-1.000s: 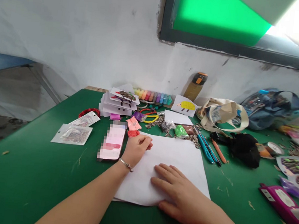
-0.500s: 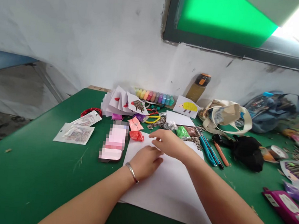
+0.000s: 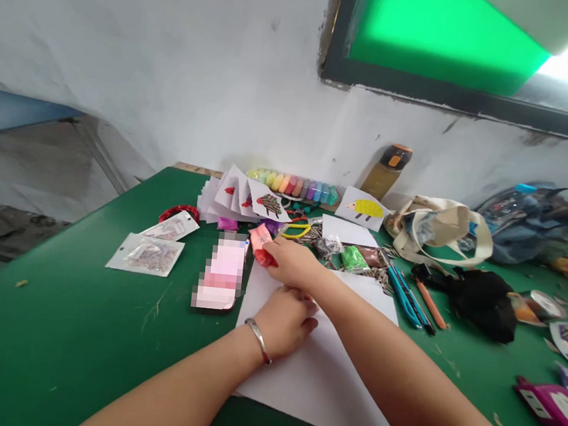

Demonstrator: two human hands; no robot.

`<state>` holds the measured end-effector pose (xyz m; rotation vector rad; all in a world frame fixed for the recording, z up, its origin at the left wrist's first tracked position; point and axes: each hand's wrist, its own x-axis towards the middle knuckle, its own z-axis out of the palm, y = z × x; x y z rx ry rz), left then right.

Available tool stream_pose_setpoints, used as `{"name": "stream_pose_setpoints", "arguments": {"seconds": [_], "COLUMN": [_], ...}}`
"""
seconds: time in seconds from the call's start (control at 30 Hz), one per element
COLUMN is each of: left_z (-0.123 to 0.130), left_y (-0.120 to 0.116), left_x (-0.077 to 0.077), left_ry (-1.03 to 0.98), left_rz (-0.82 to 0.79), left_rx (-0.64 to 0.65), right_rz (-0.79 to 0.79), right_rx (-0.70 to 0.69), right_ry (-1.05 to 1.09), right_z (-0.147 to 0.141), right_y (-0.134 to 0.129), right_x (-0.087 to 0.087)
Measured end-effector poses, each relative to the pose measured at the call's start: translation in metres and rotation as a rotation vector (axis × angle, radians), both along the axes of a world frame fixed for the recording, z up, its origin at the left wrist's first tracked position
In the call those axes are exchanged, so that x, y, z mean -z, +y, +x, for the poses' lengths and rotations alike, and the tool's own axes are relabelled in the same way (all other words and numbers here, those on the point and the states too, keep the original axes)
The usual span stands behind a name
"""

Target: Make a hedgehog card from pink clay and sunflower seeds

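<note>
My left hand (image 3: pixel 287 322), with a silver bangle at its wrist, rests on a large white paper sheet (image 3: pixel 308 383). Its fingers are curled and partly hidden behind my right forearm; what they hold, if anything, cannot be made out. My right hand (image 3: pixel 293 265) crosses over the left, its fingertips on a small red packet (image 3: pixel 264 258) at the sheet's far left edge. A salmon-pink packet (image 3: pixel 260 235) lies right against it. To the left is a phone (image 3: pixel 223 271) with a blurred screen.
Behind stand folded picture cards (image 3: pixel 269 203), a row of coloured clay packs (image 3: pixel 291 185) and a bottle (image 3: pixel 385 172). Blue scissors (image 3: pixel 404 295), an orange pen (image 3: pixel 430 304) and a black pouch (image 3: pixel 486 305) lie to the right. Bead packets (image 3: pixel 147 255) lie left.
My right hand has moved left and down onto the red packet. My left hand stays on the paper. The whole view has shifted slightly.
</note>
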<state>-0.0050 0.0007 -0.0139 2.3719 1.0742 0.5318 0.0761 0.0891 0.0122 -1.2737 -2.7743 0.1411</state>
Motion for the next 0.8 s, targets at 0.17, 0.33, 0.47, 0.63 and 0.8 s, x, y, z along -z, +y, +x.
{"name": "stream_pose_setpoints", "arguments": {"seconds": [0.17, 0.33, 0.47, 0.63, 0.8], "left_z": [0.0, 0.0, 0.0, -0.001, 0.0], "left_y": [0.0, -0.001, 0.0, 0.001, 0.0], "left_x": [0.003, 0.002, 0.001, 0.002, 0.003], "left_ry": [0.072, 0.078, 0.077, 0.071, 0.075], "left_rz": [0.089, 0.088, 0.078, 0.078, 0.084], "left_rx": [0.002, 0.004, 0.001, 0.008, 0.005], "right_rz": [0.088, 0.046, 0.149, 0.097, 0.062], "right_rx": [0.188, 0.217, 0.197, 0.252, 0.251], "right_ry": [0.139, 0.149, 0.267, 0.382, 0.365], "right_z": [0.032, 0.045, 0.049, 0.077, 0.1], "right_y": [0.014, 0.016, 0.003, -0.02, -0.044], "right_x": [0.006, 0.018, 0.02, 0.023, 0.044]}}
